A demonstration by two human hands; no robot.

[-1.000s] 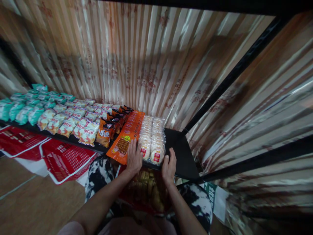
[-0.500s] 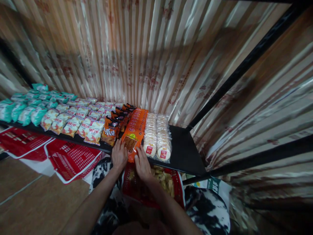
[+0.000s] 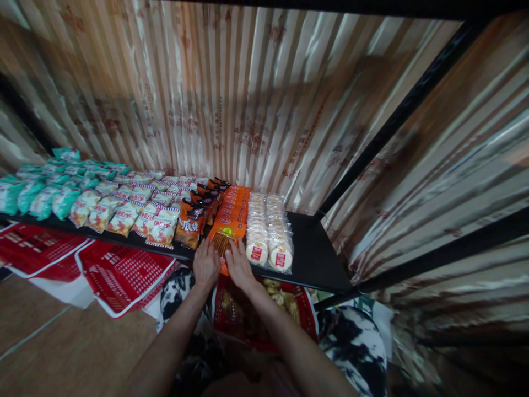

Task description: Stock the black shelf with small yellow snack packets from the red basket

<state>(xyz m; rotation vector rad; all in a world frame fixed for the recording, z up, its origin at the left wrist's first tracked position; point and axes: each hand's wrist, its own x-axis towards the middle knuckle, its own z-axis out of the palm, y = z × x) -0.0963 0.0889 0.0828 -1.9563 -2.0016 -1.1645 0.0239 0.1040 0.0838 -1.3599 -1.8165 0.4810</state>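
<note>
An orange snack packet (image 3: 225, 241) with a clear window, brown sticks showing through it, lies at the front of a row of overlapping orange packets (image 3: 235, 203) on the black shelf (image 3: 312, 256). My left hand (image 3: 206, 262) rests on its near left side, fingers stretched forward. On the near right side lies my right hand (image 3: 238, 263), its fingers also extended over the wrapper. Both thumbs point inward. The packet's lower edge is partly hidden between my hands.
Left of the row stand black-and-orange packets (image 3: 190, 225), white snack bags (image 3: 161, 225) and teal bags (image 3: 66, 201). Clear-wrapped round white crackers (image 3: 281, 256) stand right. Red baskets (image 3: 124, 273) sit below; another red basket (image 3: 308, 309) holds golden packets. A black post (image 3: 384, 127) rises at right.
The view has shifted slightly. Both hands have moved a little farther onto the orange packet, their fingers now flatter along its sides. The packet's near end has moved up toward the shelf.
</note>
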